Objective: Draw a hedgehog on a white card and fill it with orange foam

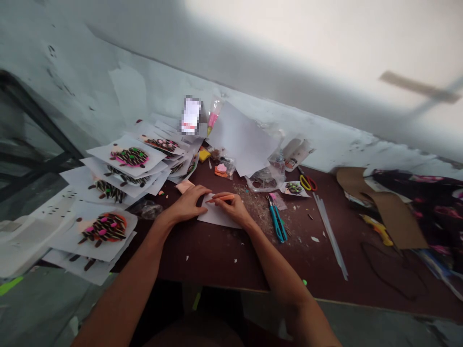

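Note:
A white sheet of paper (220, 218) lies near the front edge of the dark red table (220, 260). My right hand (235, 208) is closed around an orange pencil (223, 197), low over the sheet. My left hand (188, 205) rests at the sheet's left edge, thumb apart from the other fingers, which point toward the pencil. A small peach-coloured piece of paper (185, 187) lies just beyond the left hand. Whether the pencil's tip touches the sheet is hidden by the fingers.
Stacked sheets with hedgehog pictures (130, 156) stand at the left. On the right lie teal-handled pliers (278, 224), yellow-and-red scissors (307, 182), clear sticks (331, 236) and a yellow glue gun (378, 229). Plastic bags (267, 176) and a phone (191, 115) are at the back.

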